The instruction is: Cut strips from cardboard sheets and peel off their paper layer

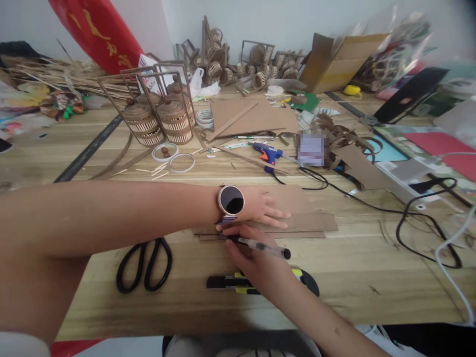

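Note:
My left hand (pixel 262 206) lies flat with its fingers spread, pressing on brown cardboard (pixel 293 198). A round-faced watch (pixel 231 200) sits on that wrist. Below it, my right hand (pixel 253 248) grips a pen (pixel 266 246) with a clear barrel and black end. The pen's tip points left, at the near edge of the cardboard strips (pixel 312 234), partly hidden by my fingers. A yellow and black utility knife (pixel 226 282) lies under my right forearm, its middle covered. The black handles of scissors (pixel 144 265) show at left; their blades are hidden under my left arm.
Behind stand small slatted baskets with tall handles (pixel 176 119), rings (pixel 182 162) and thin sticks. A blue glue gun (pixel 269 154) lies at centre with its black cable (pixel 357 203) trailing right. A cardboard sheet (pixel 241 116), a carton (pixel 342 59) and a power strip (pixel 397 186) are farther out.

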Demonstrator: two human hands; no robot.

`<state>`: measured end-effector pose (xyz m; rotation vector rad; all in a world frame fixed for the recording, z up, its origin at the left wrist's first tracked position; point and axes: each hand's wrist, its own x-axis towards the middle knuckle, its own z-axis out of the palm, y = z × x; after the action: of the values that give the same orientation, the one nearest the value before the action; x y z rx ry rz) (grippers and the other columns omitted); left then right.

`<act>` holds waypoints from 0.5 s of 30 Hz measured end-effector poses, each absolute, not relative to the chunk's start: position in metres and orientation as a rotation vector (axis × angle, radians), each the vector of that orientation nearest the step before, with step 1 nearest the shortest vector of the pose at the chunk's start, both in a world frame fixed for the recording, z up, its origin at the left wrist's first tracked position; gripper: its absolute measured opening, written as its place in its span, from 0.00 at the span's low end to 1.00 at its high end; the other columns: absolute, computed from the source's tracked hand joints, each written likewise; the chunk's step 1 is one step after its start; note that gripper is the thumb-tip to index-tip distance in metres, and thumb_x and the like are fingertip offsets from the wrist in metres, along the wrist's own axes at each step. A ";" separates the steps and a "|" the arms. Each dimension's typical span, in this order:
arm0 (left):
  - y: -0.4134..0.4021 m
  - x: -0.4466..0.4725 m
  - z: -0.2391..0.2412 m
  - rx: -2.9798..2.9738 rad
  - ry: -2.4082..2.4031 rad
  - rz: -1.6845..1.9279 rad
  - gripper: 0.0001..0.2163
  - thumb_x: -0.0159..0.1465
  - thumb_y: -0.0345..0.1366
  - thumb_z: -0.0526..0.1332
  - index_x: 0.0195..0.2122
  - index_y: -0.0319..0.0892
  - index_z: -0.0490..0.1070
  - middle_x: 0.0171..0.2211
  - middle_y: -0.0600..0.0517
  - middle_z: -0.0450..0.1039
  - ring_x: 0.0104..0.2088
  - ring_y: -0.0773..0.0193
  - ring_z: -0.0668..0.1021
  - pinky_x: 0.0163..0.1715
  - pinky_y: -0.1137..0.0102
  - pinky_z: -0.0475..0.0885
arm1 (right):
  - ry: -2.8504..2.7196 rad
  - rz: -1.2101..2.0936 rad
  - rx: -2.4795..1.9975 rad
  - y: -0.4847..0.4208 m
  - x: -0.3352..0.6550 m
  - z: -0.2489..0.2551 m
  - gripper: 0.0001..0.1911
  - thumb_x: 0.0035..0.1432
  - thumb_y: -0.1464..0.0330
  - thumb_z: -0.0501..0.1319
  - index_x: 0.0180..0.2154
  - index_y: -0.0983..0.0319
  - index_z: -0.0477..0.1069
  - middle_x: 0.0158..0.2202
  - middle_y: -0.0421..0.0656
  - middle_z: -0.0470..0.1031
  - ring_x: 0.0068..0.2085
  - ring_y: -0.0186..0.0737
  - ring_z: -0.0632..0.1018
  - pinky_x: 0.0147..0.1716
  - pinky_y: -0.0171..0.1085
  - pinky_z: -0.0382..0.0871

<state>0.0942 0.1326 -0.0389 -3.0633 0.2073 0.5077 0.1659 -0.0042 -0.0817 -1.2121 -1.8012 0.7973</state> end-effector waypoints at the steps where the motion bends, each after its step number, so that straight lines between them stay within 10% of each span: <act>1: 0.133 0.095 -0.039 -3.074 0.210 0.504 0.58 0.30 0.34 0.77 0.68 0.52 0.59 0.71 0.54 0.52 0.65 0.40 0.65 0.64 0.53 0.61 | -1.809 0.797 -1.220 -0.004 0.168 -0.081 0.09 0.59 0.74 0.58 0.38 0.57 0.75 0.42 0.42 0.83 0.44 0.42 0.82 0.47 0.42 0.75; 10: 0.129 0.096 -0.030 -3.020 0.208 0.623 0.68 0.20 0.33 0.80 0.69 0.46 0.57 0.72 0.49 0.49 0.66 0.37 0.63 0.65 0.53 0.59 | -1.738 0.577 -1.574 -0.021 0.246 -0.072 0.11 0.60 0.60 0.59 0.33 0.55 0.78 0.37 0.43 0.84 0.40 0.48 0.83 0.42 0.44 0.77; 15: 0.128 0.094 -0.033 -3.075 0.196 0.506 0.68 0.19 0.29 0.79 0.68 0.48 0.57 0.71 0.50 0.54 0.64 0.37 0.64 0.64 0.53 0.61 | -1.541 0.275 -1.961 -0.036 0.318 -0.060 0.12 0.54 0.55 0.61 0.32 0.54 0.78 0.30 0.43 0.82 0.31 0.50 0.81 0.24 0.41 0.72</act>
<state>0.0937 0.1276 -0.0332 -3.0753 0.1960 0.5062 0.3182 -0.0356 -0.0595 -1.9615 -1.5412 0.2748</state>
